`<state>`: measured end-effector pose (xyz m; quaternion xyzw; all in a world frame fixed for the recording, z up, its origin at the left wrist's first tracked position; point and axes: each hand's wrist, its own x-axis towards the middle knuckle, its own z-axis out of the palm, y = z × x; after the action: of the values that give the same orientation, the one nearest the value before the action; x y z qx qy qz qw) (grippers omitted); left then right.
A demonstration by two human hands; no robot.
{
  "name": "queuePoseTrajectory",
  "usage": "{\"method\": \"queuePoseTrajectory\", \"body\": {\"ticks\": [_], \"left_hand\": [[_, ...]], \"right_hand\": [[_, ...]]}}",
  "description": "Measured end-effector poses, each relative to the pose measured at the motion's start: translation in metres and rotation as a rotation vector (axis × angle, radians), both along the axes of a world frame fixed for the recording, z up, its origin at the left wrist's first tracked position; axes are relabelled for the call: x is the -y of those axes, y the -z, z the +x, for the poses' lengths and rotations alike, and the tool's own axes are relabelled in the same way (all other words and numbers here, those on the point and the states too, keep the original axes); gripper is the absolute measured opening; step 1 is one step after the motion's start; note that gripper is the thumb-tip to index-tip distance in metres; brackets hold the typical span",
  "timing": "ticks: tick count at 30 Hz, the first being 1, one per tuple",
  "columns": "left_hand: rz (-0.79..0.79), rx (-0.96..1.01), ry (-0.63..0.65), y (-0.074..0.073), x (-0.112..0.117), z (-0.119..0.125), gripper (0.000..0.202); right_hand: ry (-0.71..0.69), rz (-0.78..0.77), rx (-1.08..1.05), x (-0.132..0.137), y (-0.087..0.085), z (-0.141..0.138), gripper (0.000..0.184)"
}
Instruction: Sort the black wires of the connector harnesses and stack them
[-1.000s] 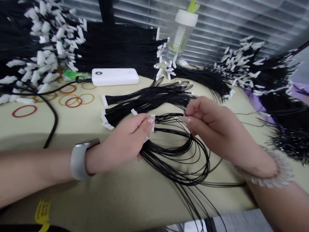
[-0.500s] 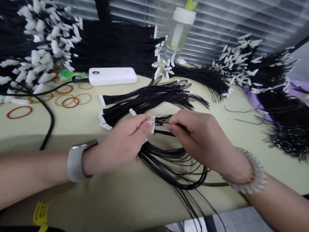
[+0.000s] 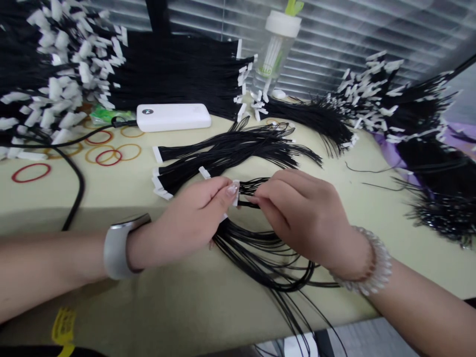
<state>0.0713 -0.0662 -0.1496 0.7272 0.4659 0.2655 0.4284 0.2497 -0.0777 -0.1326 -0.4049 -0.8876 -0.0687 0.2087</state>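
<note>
My left hand (image 3: 189, 220), with a grey watch on its wrist, is closed round a small white connector (image 3: 235, 192) and the bundle of thin black wires (image 3: 267, 258) that loops down from it over the table's front edge. My right hand (image 3: 301, 213), wearing a clear coil bracelet, pinches one of the black wires just right of the connector, its fingertips almost touching those of the left hand. Behind both hands lie a few finished black wire bundles (image 3: 230, 148) with white connectors at their left ends.
Large heaps of black wires with white connectors (image 3: 55, 74) fill the back left, and another wire heap (image 3: 401, 109) lies at the right. A white power bank (image 3: 173, 117), coloured rubber bands (image 3: 107, 154), a black cable (image 3: 74, 178) and a clear bottle (image 3: 275, 49) stand on the beige table (image 3: 167, 297).
My right hand has moved left, from apart at the wire loop to right beside the connector in my left hand. My left hand has stayed in place.
</note>
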Motion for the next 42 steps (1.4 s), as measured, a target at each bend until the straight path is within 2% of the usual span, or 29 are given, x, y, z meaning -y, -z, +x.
{"method": "queuePoseTrajectory", "body": {"ticks": [5,9,12,16,22,24,27,29,31,37,42], "left_hand": [[0.005,-0.024,0.027,0.0,0.001,-0.002,0.035],[0.003,-0.027,0.061,0.0,0.001,-0.003,0.036],[-0.01,-0.025,0.06,0.0,0.001,-0.002,0.035],[0.002,-0.002,0.043,0.0,0.0,-0.001,0.034],[-0.078,0.12,-0.091,0.004,-0.002,-0.001,0.035],[-0.124,0.17,-0.142,0.005,-0.003,0.0,0.035],[-0.182,0.239,-0.179,0.006,-0.003,0.001,0.036],[-0.203,0.26,-0.19,0.006,-0.003,0.001,0.035],[-0.209,0.259,-0.195,0.006,-0.002,0.002,0.036],[-0.21,0.222,-0.181,0.004,-0.003,0.001,0.035],[-0.186,0.189,-0.177,0.004,-0.004,0.0,0.035]], "right_hand": [[-0.06,0.11,0.029,0.001,0.005,0.0,0.02],[-0.06,0.09,0.021,0.0,0.007,0.0,0.019],[-0.034,0.016,0.04,-0.002,0.005,0.001,0.017],[-0.019,-0.053,0.109,-0.007,-0.005,0.008,0.013],[-0.009,-0.058,-0.078,-0.005,-0.031,0.023,0.031],[-0.037,-0.162,-0.084,0.0,-0.039,0.027,0.039],[-0.081,-0.529,-0.006,0.006,-0.044,0.031,0.045],[-0.086,-0.772,0.088,0.009,-0.043,0.03,0.043],[-0.078,-0.852,0.159,0.01,-0.037,0.026,0.04],[-0.146,-0.693,0.098,0.007,-0.012,0.011,0.03],[-0.158,-0.679,-0.054,0.008,0.0,-0.001,0.026]]}}
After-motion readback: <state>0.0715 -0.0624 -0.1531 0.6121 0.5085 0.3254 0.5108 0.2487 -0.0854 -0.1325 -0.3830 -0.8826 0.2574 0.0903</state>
